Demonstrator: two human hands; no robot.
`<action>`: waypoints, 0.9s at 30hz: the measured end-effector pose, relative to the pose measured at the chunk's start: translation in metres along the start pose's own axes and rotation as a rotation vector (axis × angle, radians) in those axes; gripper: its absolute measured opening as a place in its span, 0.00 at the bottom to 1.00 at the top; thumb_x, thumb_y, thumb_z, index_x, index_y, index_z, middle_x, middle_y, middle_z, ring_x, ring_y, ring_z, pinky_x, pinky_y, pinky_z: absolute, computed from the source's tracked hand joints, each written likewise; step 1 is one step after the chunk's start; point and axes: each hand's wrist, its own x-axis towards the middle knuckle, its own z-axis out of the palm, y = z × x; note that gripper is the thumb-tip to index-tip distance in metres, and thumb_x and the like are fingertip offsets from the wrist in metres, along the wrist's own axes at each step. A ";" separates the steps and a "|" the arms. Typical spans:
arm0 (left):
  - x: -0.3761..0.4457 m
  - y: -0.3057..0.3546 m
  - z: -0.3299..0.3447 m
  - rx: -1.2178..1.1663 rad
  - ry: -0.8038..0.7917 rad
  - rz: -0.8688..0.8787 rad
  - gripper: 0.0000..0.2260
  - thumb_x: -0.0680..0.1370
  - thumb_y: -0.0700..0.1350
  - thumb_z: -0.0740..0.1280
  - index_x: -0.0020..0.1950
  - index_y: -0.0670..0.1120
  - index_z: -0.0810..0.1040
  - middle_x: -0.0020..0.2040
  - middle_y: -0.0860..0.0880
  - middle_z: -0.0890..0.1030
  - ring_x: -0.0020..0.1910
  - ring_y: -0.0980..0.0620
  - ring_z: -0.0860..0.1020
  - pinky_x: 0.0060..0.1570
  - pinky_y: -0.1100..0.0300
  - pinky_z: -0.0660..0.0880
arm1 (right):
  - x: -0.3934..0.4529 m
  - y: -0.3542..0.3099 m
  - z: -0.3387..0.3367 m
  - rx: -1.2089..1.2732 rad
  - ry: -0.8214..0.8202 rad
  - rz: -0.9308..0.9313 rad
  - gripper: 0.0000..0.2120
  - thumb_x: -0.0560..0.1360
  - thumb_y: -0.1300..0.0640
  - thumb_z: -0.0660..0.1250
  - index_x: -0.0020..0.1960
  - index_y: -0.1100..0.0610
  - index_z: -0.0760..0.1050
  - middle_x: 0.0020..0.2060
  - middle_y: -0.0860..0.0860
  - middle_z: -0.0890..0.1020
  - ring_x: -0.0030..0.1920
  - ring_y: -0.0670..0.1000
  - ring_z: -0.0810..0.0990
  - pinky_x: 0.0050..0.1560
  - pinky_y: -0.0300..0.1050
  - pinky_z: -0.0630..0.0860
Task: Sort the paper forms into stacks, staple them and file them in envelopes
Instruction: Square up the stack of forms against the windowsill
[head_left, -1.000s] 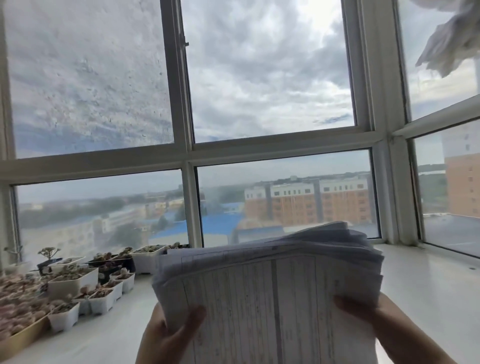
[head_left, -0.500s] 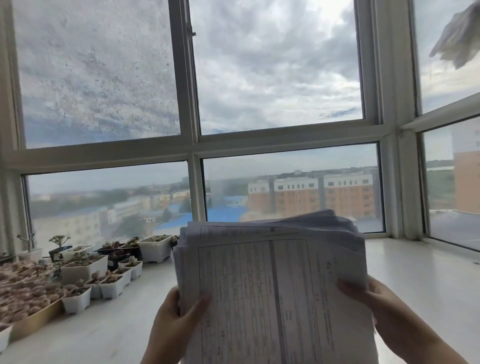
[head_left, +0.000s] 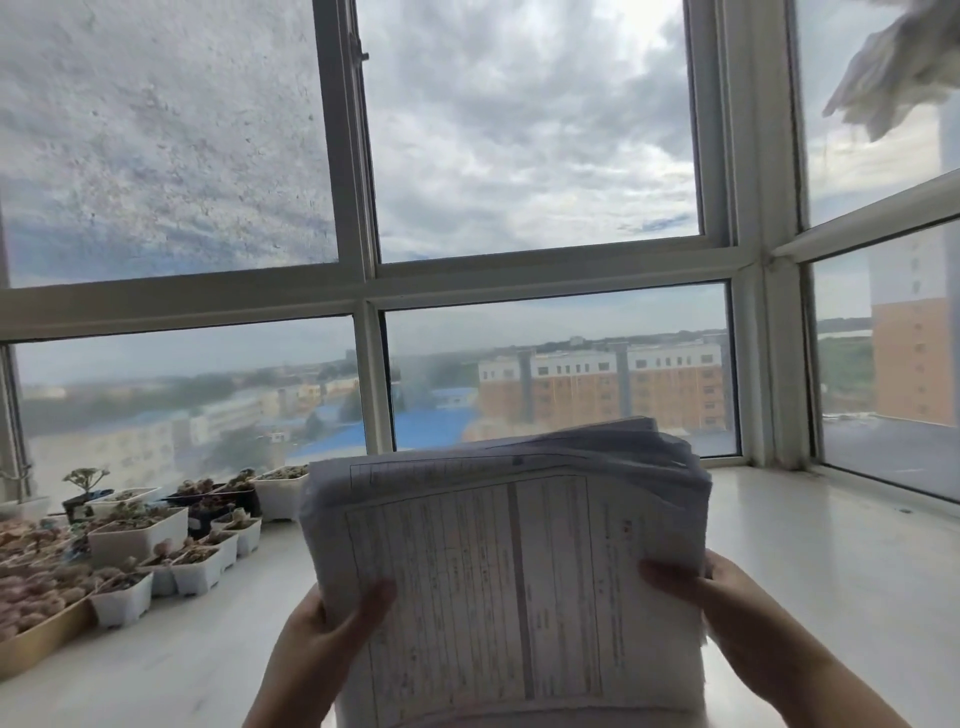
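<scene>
A thick stack of printed paper forms (head_left: 514, 561) is held up in front of me, above a white sill. The top sheet shows a ruled table with small text. My left hand (head_left: 317, 639) grips the stack's lower left edge, thumb across the front. At the lower right edge my right hand (head_left: 727, 603) grips it the same way, thumb on the top sheet. The far edges of the sheets fan out unevenly.
A wide white window sill (head_left: 831, 597) runs under large windows (head_left: 519, 156). Several small white pots of succulents (head_left: 156, 545) crowd the left side, with a tan tray (head_left: 36, 639) of more plants. A white cloth (head_left: 898, 62) hangs at the top right.
The stack has shifted slightly right and been squared up in my hands; the view has tilted a little. Both hands keep their hold.
</scene>
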 end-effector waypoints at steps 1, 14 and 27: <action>-0.002 0.000 0.002 -0.005 0.017 -0.002 0.25 0.59 0.67 0.73 0.45 0.50 0.82 0.39 0.55 0.85 0.42 0.54 0.83 0.41 0.56 0.76 | 0.000 0.000 0.003 -0.002 0.007 -0.005 0.37 0.51 0.43 0.80 0.56 0.60 0.81 0.50 0.59 0.85 0.51 0.59 0.84 0.57 0.59 0.78; -0.006 -0.001 0.001 -0.015 0.066 -0.024 0.26 0.65 0.61 0.70 0.56 0.47 0.77 0.50 0.49 0.84 0.50 0.47 0.81 0.51 0.45 0.78 | -0.002 0.001 0.014 -0.025 0.048 -0.046 0.38 0.47 0.44 0.81 0.53 0.60 0.82 0.49 0.58 0.86 0.50 0.58 0.84 0.52 0.54 0.80; -0.012 0.018 -0.014 -0.014 0.048 0.016 0.39 0.55 0.71 0.73 0.57 0.48 0.74 0.48 0.43 0.84 0.47 0.43 0.83 0.46 0.41 0.80 | -0.004 -0.002 0.004 0.133 -0.176 0.046 0.31 0.53 0.55 0.78 0.56 0.64 0.80 0.51 0.65 0.83 0.50 0.63 0.84 0.45 0.52 0.83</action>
